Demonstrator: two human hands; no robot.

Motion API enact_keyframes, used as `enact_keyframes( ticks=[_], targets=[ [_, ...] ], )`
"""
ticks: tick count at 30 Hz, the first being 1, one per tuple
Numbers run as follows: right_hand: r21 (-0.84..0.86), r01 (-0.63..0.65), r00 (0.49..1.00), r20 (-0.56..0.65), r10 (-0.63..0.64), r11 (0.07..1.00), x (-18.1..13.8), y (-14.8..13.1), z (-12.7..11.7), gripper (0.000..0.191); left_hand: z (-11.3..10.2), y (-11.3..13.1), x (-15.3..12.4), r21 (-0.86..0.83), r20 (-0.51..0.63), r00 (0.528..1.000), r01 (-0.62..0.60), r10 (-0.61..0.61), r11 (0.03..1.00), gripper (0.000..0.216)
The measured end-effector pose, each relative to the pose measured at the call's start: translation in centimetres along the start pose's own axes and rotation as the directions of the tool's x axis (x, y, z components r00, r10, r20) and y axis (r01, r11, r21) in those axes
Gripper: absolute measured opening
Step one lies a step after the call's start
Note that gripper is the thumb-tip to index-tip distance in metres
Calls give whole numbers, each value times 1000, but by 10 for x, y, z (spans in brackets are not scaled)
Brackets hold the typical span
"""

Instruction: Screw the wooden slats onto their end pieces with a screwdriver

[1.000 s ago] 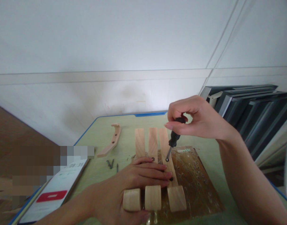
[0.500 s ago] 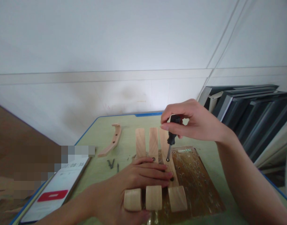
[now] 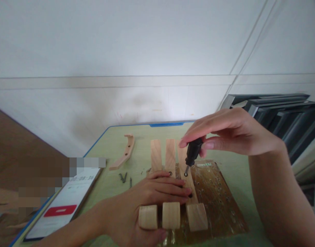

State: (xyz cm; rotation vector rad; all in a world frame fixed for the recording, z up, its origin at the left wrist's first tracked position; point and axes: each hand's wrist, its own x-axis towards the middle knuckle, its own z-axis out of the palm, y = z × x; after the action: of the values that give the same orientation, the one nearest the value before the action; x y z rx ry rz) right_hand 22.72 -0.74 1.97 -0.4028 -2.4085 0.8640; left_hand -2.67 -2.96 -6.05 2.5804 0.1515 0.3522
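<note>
The middle of the three wooden slats (image 3: 170,154) is covered by the left hand (image 3: 147,195), which is laid flat with its fingers stretched out and pressed together. The top of the screwdriver (image 3: 192,154) is hidden in the right hand (image 3: 232,132), whose fingertips are pinched round the black handle. Its tip is set on a hole in the rightmost slat; whether a screw sits there cannot be made out.

Under the slats a brown perforated board (image 3: 214,195) is seen on a pale green, blue-edged table (image 3: 111,144). Behind them a white wall is seen, and to their right, stacked dark frames (image 3: 288,109). Left of the slats lie loose screws (image 3: 124,177), a curved wooden piece (image 3: 124,154) and a phone (image 3: 62,202).

On the phone "08:36" can be read; the board's label (image 3: 205,165) cannot.
</note>
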Motion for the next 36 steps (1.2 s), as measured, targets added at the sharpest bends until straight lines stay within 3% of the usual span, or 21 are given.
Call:
enact_keyframes(
  ticks=[16, 22, 30, 36],
  targets=[
    [-222, -4, 991, -130, -25, 975, 2, 3, -1, 18, 3, 0, 0, 39, -13, 1000, 9, -8, 999, 63],
    [-251, -11, 991, -134, -23, 968, 3, 2, 1, 6, 2, 1, 1, 23, -9, 1000, 11, -11, 1000, 62],
    [-382, -67, 972, -235, -26, 922, 7, 4, 6, 27, 4, 0, 0, 1, -27, 999, 25, -25, 1000, 62],
    [-221, -22, 955, -292, -44, 975, 11, 8, 18, 34, 0, 2, 2, -24, -13, 1000, -6, 5, 1000, 56]
  ],
)
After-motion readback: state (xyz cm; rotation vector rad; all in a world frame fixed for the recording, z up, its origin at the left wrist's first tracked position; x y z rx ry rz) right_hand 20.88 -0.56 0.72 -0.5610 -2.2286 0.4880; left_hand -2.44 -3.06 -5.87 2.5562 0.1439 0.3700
